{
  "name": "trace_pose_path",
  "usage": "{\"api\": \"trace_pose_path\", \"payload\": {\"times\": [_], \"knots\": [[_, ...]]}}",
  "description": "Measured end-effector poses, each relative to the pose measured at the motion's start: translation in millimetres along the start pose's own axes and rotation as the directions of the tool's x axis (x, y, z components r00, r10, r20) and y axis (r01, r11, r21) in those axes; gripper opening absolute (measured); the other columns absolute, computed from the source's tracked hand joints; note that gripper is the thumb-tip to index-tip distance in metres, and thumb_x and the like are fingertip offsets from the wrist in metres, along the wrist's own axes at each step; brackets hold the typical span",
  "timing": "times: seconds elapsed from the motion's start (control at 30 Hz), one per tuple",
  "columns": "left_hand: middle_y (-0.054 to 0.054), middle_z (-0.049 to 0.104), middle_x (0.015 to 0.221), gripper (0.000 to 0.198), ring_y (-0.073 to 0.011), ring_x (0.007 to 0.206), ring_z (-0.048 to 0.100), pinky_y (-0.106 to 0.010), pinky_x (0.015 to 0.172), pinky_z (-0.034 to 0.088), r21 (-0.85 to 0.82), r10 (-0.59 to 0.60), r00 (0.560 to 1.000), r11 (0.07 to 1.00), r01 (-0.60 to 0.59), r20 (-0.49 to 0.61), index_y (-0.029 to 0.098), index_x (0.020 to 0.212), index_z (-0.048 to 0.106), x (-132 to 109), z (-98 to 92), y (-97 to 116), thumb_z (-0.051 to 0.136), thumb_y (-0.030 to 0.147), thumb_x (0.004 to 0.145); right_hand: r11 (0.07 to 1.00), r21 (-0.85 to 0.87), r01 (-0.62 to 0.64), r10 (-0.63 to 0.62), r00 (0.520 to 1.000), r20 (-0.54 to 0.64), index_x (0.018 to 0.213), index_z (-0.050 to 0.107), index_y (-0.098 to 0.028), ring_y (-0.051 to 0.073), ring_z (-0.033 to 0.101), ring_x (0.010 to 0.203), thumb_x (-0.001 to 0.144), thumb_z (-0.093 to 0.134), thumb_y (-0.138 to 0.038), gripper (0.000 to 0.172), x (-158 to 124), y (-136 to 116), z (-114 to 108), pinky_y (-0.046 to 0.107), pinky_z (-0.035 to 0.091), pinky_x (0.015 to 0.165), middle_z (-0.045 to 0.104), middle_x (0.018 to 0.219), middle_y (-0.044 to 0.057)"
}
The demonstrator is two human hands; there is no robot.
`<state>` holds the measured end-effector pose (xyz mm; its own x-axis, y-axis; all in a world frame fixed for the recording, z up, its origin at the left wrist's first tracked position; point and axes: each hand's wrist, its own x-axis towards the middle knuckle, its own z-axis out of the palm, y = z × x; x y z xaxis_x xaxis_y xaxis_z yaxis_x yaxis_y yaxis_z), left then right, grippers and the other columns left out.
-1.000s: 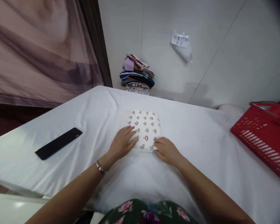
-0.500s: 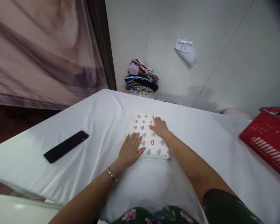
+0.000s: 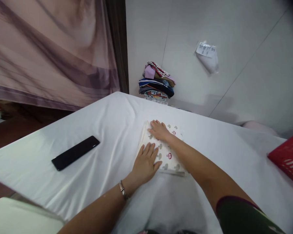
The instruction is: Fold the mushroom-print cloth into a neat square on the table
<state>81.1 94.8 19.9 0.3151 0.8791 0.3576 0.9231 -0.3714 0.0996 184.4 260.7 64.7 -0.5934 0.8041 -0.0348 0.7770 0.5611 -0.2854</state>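
A white folded cloth (image 3: 169, 146) with grey and red mushroom prints lies flat on the white-covered table (image 3: 109, 130). My left hand (image 3: 146, 162) rests palm down on its near left part, fingers spread. Farther up, my right hand (image 3: 160, 130) lies flat across the far left part of the cloth, its forearm covering some of the right side. Neither hand grips anything. A bracelet (image 3: 122, 190) circles my left wrist.
A black phone (image 3: 75, 152) lies to the left on the table. Beyond the far edge stands a stack of folded clothes (image 3: 157, 81). A red basket (image 3: 289, 156) is at the right, and a pink curtain (image 3: 51, 48) hangs at the left.
My right hand has slid left across the cloth, from its far right corner to its far left part. My left hand stays on the near left part. The view has shifted slightly.
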Motion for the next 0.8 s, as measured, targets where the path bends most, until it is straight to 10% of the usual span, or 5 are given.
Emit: {"api": "trace_pose_path", "payload": {"times": [0.6, 0.8], "knots": [[-0.012, 0.042, 0.143, 0.055, -0.0283, 0.135, 0.031, -0.048, 0.112, 0.020, -0.037, -0.031, 0.999, 0.999, 0.032, 0.030, 0.015, 0.132, 0.049, 1.4, -1.9, 2.6, 0.035, 0.049, 0.091, 0.991, 0.125, 0.047, -0.057, 0.995, 0.079, 0.144, 0.029, -0.018, 0.023, 0.010, 0.142, 0.094, 0.029, -0.046, 0.058, 12.2, -20.5, 16.7, 0.047, 0.007, 0.113, 0.017, 0.154, 0.008], [-0.011, 0.047, 0.140, 0.054, -0.0268, 0.134, 0.034, -0.048, 0.112, 0.022, -0.052, -0.036, 0.999, 0.998, 0.037, 0.026, 0.016, 0.130, 0.050, 2.4, -4.1, -0.4, 0.037, 0.050, 0.090, 0.984, 0.177, 0.008, -0.018, 0.999, 0.051, 0.144, 0.030, -0.019, 0.024, 0.014, 0.142, 0.092, 0.035, -0.044, 0.057, -45.3, -14.7, -3.7, 0.049, 0.009, 0.112, 0.025, 0.152, 0.010]]}}
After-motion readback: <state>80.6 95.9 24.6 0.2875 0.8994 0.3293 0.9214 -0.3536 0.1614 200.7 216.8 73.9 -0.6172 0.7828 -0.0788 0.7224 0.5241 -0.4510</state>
